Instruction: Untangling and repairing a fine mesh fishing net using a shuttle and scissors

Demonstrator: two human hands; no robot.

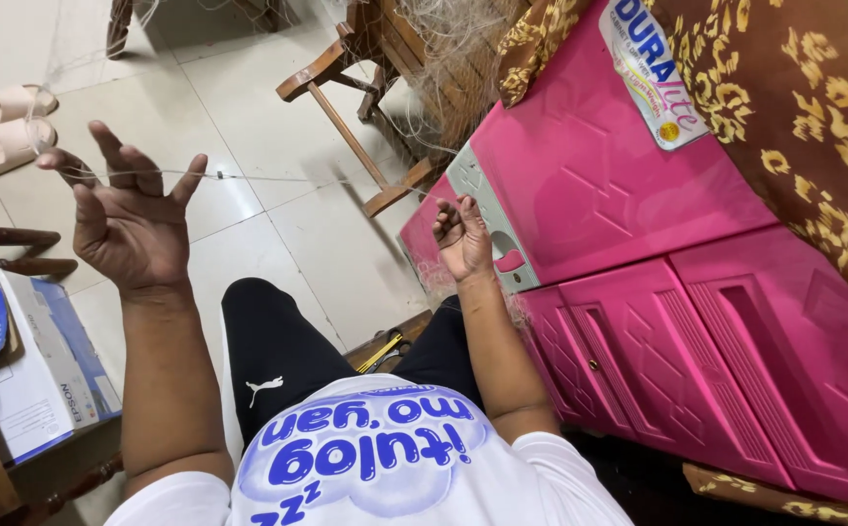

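My left hand (130, 216) is raised with fingers spread, and a thin pale line (278, 178) runs across its fingertips. The line stretches to the right toward my right hand (463, 237), whose fingers are pinched closed on it. A heap of fine netting (453, 44) lies on the wooden chair (365, 93) beyond my right hand. I sit with black-trousered knees (268, 351) below the hands.
A pink plastic cabinet (638, 273) stands close on the right, draped with a brown and yellow patterned cloth (813, 107). A white and blue box (24, 370) rests at the left. Beige sandals (5, 122) lie on the tiled floor (248, 117).
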